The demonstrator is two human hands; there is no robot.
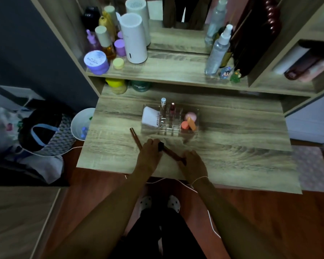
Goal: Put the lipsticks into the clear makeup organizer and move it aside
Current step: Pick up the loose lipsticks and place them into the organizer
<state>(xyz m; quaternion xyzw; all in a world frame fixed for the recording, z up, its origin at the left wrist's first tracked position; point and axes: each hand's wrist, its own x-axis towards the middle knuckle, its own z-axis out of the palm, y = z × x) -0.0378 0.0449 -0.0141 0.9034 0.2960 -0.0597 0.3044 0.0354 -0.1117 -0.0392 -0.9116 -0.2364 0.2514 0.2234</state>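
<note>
The clear makeup organizer [167, 128] stands in the middle of the pull-out wooden desk [232, 146]. It holds a white tube, a clear vial, one red lipstick [172, 107] upright, and pink and orange sponges. My left hand [150, 156] is closed on a long brown lipstick tube [135, 137] that sticks out to the upper left, with a small black piece at its fingertips. My right hand [194, 162] grips another brown lipstick [173, 154] lying between the two hands. Both hands are just in front of the organizer.
Bottles, jars and a white cylinder [133, 38] crowd the shelf above the desk at left; spray bottles [218, 51] and small figurines stand at right. A white bin [82, 124] and a bag [43, 133] sit on the floor left of the desk.
</note>
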